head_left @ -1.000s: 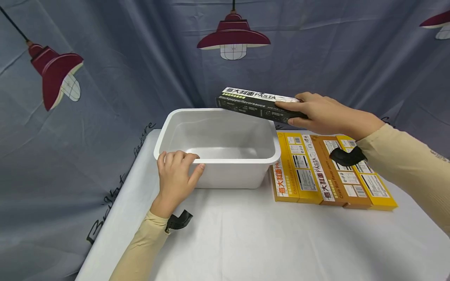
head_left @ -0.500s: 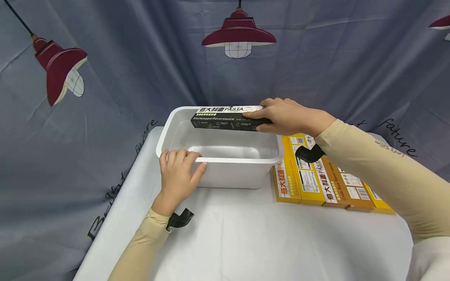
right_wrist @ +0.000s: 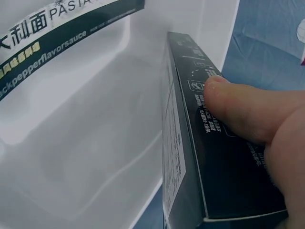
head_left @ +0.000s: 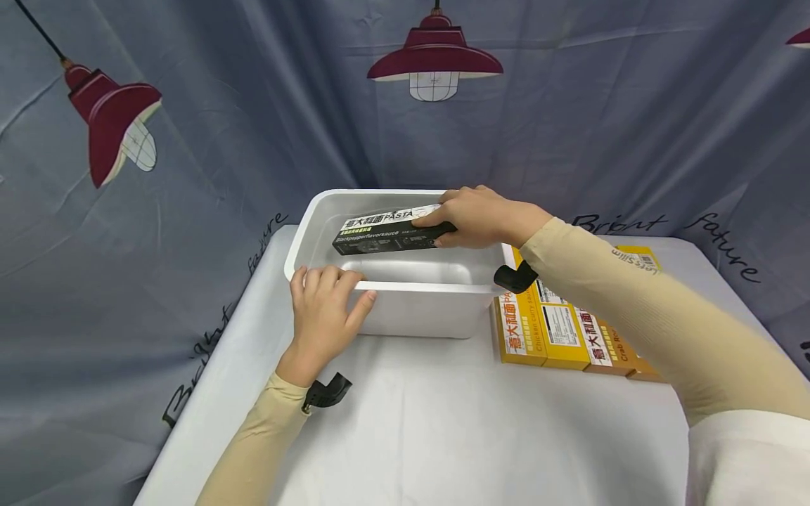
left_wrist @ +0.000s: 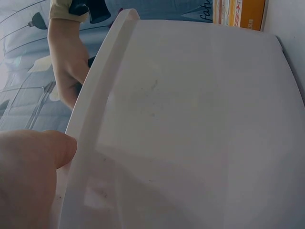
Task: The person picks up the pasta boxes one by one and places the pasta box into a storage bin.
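My left hand (head_left: 321, 313) grips the near rim of a white plastic tub (head_left: 418, 313), fingers over the edge and thumb outside. My right hand (head_left: 477, 219) holds a black and white pasta box (head_left: 380, 239) by its right end, inside the tub's mouth. The box tilts slightly, its left end lower. In the right wrist view, my thumb presses the dark side of this pasta box (right_wrist: 228, 176). A second black pepper pasta box (right_wrist: 71, 38) lies in the tub; the near wall hides it from the head view.
Yellow and brown pasta boxes (head_left: 522, 330) lie side by side on the white table (head_left: 506, 436), right of the tub, partly hidden under my right forearm. A grey-blue curtain (head_left: 253, 105) printed with red lamps hangs behind the table.
My right hand has carried the black pasta box leftward and down, from above the tub's right rim into its mouth. My left hand keeps its grip on the rim.
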`<state>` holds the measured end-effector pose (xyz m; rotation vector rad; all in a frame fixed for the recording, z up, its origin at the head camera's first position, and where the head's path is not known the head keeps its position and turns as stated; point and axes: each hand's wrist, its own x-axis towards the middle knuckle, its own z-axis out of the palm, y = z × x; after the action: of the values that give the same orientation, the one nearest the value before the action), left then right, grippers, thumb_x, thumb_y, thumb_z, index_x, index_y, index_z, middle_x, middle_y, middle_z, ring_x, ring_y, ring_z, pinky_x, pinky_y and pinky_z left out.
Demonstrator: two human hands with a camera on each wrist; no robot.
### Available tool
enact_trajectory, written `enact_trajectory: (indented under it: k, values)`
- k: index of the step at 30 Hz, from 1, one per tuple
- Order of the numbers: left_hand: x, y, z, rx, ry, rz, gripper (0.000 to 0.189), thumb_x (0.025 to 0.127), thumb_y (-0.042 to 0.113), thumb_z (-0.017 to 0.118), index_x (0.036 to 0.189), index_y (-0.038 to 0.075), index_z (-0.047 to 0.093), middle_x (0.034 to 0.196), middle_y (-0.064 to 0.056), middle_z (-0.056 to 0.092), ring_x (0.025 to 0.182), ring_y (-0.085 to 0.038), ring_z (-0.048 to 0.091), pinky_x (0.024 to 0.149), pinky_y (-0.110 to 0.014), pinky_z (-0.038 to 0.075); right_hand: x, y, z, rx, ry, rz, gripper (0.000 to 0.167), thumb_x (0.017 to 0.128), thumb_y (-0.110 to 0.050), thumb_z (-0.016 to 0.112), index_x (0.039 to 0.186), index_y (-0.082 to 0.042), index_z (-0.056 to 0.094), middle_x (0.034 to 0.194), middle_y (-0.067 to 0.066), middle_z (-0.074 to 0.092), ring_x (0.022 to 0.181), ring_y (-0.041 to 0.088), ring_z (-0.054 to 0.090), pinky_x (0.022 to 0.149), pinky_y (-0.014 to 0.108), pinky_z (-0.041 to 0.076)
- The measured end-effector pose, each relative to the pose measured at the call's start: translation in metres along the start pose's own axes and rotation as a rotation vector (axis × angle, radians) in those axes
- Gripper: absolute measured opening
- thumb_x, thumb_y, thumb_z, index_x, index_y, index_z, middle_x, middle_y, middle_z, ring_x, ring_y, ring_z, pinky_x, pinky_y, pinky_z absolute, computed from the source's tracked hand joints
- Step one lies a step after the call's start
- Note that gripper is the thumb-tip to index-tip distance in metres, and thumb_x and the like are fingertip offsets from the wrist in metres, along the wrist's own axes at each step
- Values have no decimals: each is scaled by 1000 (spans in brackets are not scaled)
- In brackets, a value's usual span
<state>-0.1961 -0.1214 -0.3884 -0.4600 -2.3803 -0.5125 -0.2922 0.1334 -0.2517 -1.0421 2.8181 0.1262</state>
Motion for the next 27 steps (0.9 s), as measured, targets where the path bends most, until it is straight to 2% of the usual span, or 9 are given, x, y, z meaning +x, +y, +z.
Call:
enact_trajectory:
  k: [4, 11, 20, 27]
  values:
    - [0, 0, 0, 1, 5, 1, 35, 95, 41, 60, 106, 10, 71, 97, -14, 66, 99, -40, 57, 109, -68, 29, 9, -4, 3, 13, -6, 0, 54, 94, -30, 72, 145, -36, 56, 126, 10, 67, 115, 29, 62, 99, 55, 45]
    - [1, 0, 0, 4, 0, 4, 35, 95, 41, 61, 106, 10, 72, 98, -13, 66, 100, -40, 57, 110, -67, 29, 24, -6, 7, 62, -44, 29, 53, 94, -28, 73, 144, -37, 57, 134, 4, 66, 125, 25, 59, 108, 58, 39]
    - [1, 1, 2, 0, 15, 9, 34, 93, 41, 63, 106, 11, 72, 100, -14, 68, 100, -40, 58, 109, -69, 29, 37, -10, 7, 62, -37, 14, 52, 91, -26, 76, 139, -37, 62, 133, 2, 68, 120, 22, 61, 109, 56, 36]
    - [0, 0, 2, 9, 26, 17, 35, 93, 42, 61, 106, 10, 72, 98, -14, 66, 97, -39, 57, 108, -68, 30, 44, -10, 13, 74, -48, 7, 50, 89, -24, 76, 137, -36, 65, 124, 2, 70, 111, 20, 61, 112, 62, 34]
